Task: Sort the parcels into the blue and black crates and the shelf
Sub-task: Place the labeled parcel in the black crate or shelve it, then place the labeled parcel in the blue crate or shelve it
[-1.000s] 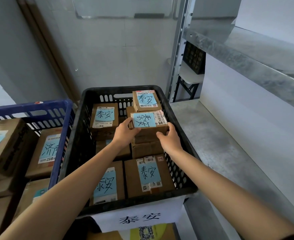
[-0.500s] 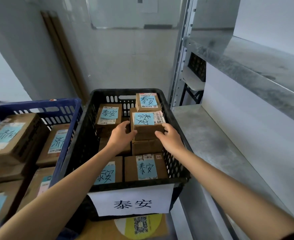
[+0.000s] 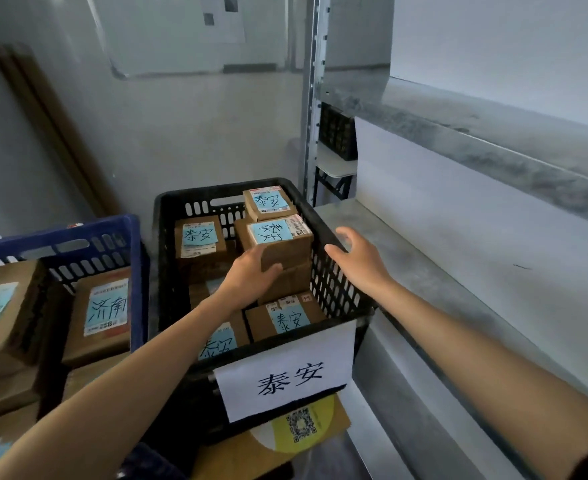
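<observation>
Grey walls close off a narrow corner where two crates stand side by side next to a metal shelf (image 3: 424, 271). Under the left hand (image 3: 247, 275) sits the black crate (image 3: 168, 237), a white paper sign (image 3: 285, 372) with two black characters hanging on its near wall. Six parcels show in it: the top parcel (image 3: 275, 237) of a stack, against whose near face the left hand's fingers lie flat, not closed round it; one parcel under that; one beyond it at the far wall; one to the left of the hand; and two nearer than the wrist, the forearm covering part of one. Each that shows its top carries a light blue label with handwriting. The right hand (image 3: 358, 261) hovers open, fingers spread, above the crate's right rim, touching nothing, with the bare lower shelf board just to its right. Well left of the left forearm stands the blue crate (image 3: 78, 233), holding at least three parcels, two with blue labels visible.
</observation>
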